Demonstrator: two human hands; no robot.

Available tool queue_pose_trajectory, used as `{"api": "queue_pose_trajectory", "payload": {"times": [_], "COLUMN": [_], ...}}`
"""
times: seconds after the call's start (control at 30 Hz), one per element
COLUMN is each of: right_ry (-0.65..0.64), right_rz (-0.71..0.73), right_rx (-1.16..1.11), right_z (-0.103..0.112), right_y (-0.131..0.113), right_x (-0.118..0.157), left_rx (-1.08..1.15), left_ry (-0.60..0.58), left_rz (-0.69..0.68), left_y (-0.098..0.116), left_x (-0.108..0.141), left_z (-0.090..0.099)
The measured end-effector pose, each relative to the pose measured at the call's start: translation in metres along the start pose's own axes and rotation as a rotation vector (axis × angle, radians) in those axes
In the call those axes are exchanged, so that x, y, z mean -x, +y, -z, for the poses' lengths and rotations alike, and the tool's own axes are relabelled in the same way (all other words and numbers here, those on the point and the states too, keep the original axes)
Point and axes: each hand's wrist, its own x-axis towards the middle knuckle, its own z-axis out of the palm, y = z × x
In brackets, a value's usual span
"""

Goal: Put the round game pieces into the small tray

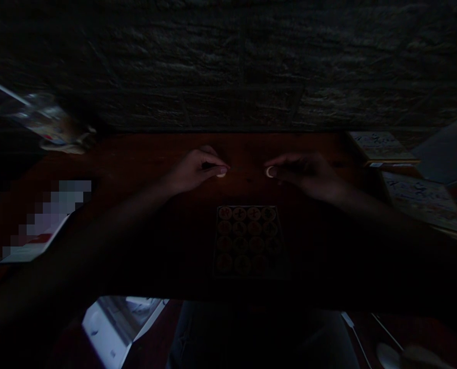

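Observation:
Over the dark reddish table (143,148), my left hand (195,169) pinches a small pale round piece (221,175) between thumb and fingers. To its right, my right hand (305,174) holds another pale round piece (269,171) at its fingertips. A gap separates the two hands. Nearer to me lies a square tray (215,251) of round pieces with characters on them, set in rows. The tray's near right corner is too dark to make out.
A clear container (51,120) stands at the back left, by the stone wall (213,66). A pixelated flat item (51,220) lies left. Two boxes (382,146) (424,200) sit right. Below the table's front edge are an open white box (113,328) and cables (357,338).

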Motion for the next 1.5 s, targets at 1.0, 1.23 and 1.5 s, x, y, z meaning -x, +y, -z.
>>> {"api": "queue_pose_trajectory", "payload": {"times": [1.0, 1.23, 1.5], "right_ry": [0.046, 0.012, -0.003], "right_rz": [0.034, 0.059, 0.063], "right_rx": [-0.257, -0.383, -0.346], "right_z": [-0.045, -0.047, -0.044], "right_y": [-0.005, -0.005, -0.007], "right_x": [-0.001, -0.003, -0.002], "left_rx": [0.232, 0.313, 0.336], "left_ry": [0.223, 0.266, 0.26], "left_rz": [-0.02, -0.132, -0.127], "left_y": [0.061, 0.056, 0.053], "left_x": [0.008, 0.007, 0.008], "left_z": [-0.042, -0.051, -0.049]}}
